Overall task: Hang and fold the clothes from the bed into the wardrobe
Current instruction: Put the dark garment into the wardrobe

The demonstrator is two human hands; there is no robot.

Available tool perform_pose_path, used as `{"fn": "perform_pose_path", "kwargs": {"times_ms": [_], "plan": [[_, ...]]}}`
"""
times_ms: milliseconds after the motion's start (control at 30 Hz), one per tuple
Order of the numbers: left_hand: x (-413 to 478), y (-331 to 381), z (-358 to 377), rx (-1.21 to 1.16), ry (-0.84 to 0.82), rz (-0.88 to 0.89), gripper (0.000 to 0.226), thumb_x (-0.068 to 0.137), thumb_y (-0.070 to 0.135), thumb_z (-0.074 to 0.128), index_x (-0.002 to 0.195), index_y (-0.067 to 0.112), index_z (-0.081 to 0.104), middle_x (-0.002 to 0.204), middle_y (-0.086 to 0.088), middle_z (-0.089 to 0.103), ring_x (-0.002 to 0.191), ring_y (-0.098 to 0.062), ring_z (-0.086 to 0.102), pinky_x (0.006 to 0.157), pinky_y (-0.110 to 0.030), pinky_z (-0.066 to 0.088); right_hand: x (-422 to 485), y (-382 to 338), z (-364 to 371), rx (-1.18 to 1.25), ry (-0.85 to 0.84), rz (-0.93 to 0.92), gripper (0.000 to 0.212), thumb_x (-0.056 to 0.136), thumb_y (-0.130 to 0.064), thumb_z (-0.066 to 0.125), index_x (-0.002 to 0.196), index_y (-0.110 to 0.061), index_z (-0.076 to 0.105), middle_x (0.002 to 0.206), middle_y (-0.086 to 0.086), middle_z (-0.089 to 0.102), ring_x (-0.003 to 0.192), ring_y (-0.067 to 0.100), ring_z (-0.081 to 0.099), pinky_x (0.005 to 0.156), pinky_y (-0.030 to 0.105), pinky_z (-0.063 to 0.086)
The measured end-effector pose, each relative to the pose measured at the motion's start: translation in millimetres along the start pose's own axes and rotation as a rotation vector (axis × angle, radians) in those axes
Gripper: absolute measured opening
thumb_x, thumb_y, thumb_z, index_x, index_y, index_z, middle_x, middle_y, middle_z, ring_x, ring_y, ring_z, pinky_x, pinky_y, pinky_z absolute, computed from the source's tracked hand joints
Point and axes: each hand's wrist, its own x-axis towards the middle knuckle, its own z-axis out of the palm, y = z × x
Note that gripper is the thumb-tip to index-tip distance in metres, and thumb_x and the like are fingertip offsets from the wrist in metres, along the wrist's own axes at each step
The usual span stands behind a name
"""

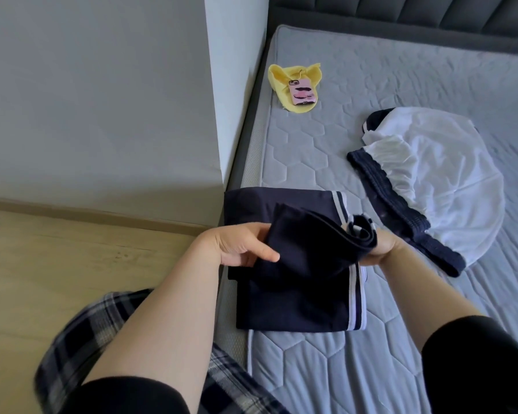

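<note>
Hands first: our left hand (240,245) has its fingers and thumb pinched on the near edge of a navy garment (296,264), and our right hand (380,249) is curled under the far end, where the folded layers bunch up with a flash of white stripe. We've got it raised just above the bed (326,369), right at the mattress corner in front of us, with its lower part lying flat. Its long axis runs from us toward the headboard, striped hem on the right side; both hands are on it, one at each side, so we judge the next fold goes across between them. It looks dark navy, soft, already doubled over, white bands along one edge. Further out to the right, well apart, lies a white garment with navy trim (449,180), still unfolded. Up near the wall, a yellow cloth (281,79) carries a pink phone (302,92). No wardrobe in view
</note>
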Motion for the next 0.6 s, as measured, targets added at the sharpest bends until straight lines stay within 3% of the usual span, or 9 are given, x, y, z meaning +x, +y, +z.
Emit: {"fn": "perform_pose_path", "kwargs": {"times_ms": [100,133,200,267,367,433,500,600], "plan": [[2.2,-0.7,2.8,0.076,0.101,-0.047,0.027,0.085,-0.011,0.055,0.098,0.007,0.070,0.095,-0.008,0.073,0.089,-0.021,0.070,0.086,-0.036,0.056,-2.4,3.3,-3.9,-0.083,0.073,0.079,0.026,0.094,-0.014,0.055,0.116,-0.015,0.068,0.117,0.002,0.067,0.107,0.014,0.064,0.095,0.028,0.049],[5.0,1.9,3.1,0.035,0.202,0.004,0.024,0.088,-0.008,0.052,0.097,0.006,0.069,0.092,-0.007,0.073,0.086,-0.022,0.070,0.081,-0.034,0.057,-3.2,0.3,-1.5,-0.070,0.150,0.065,0.030,0.084,-0.012,0.068,0.114,-0.013,0.070,0.115,0.006,0.068,0.104,0.017,0.066,0.092,0.030,0.051],[11.7,13.0,1.1,-0.110,0.456,0.181,0.017,0.092,-0.001,0.052,0.095,0.007,0.066,0.085,-0.006,0.074,0.084,-0.023,0.069,0.069,-0.029,0.058,-1.1,-8.9,-2.0,-0.035,0.434,0.052,0.035,0.061,-0.017,0.087,0.093,-0.009,0.077,0.091,0.009,0.074,0.082,0.020,0.072,0.073,0.031,0.058],[16.7,24.5,-5.9,-0.217,0.617,0.303,0.010,0.093,0.011,0.057,0.097,0.012,0.066,0.086,-0.003,0.075,0.084,-0.023,0.070,0.064,-0.027,0.057,10.8,-27.9,-2.6,-0.010,0.639,-0.053,0.011,0.075,-0.015,0.071,0.081,-0.009,0.077,0.077,0.008,0.073,0.071,0.019,0.072,0.063,0.029,0.058],[21.9,27.3,-11.7,-0.049,0.638,0.189,0.021,0.087,0.030,0.068,0.104,0.018,0.067,0.099,-0.003,0.074,0.093,-0.022,0.070,0.083,-0.035,0.055,35.8,-59.7,-5.1,0.009,0.880,-0.136,0.025,0.095,-0.009,0.045,0.092,-0.007,0.069,0.078,0.006,0.073,0.073,0.017,0.071,0.067,0.028,0.058],[26.6,20.1,-12.4,-0.046,0.724,0.152,0.020,0.085,0.028,0.070,0.102,0.017,0.068,0.096,-0.005,0.074,0.093,-0.025,0.069,0.087,-0.040,0.053,50.9,-75.1,-5.6,-0.029,0.929,-0.149,0.019,0.098,-0.010,0.044,0.100,-0.006,0.062,0.080,0.005,0.073,0.076,0.017,0.070,0.070,0.029,0.058],[30.6,14.6,-14.1,-0.143,0.823,0.217,0.009,0.087,0.019,0.068,0.096,0.016,0.069,0.087,-0.005,0.074,0.087,-0.025,0.069,0.081,-0.038,0.055,63.6,-79.2,-12.2,-0.042,0.986,-0.127,0.016,0.098,-0.011,0.047,0.100,-0.007,0.062,0.080,0.005,0.073,0.075,0.018,0.070,0.067,0.030,0.057],[35.6,8.7,-22.9,-0.076,0.972,0.244,0.015,0.088,0.004,0.061,0.096,0.016,0.066,0.093,-0.006,0.071,0.090,-0.026,0.067,0.083,-0.039,0.054,76.4,-66.2,-26.8,-0.138,1.171,0.031,0.017,0.094,-0.010,0.055,0.108,-0.002,0.062,0.085,0.012,0.067,0.074,0.024,0.066,0.075,0.038,0.055]]}}
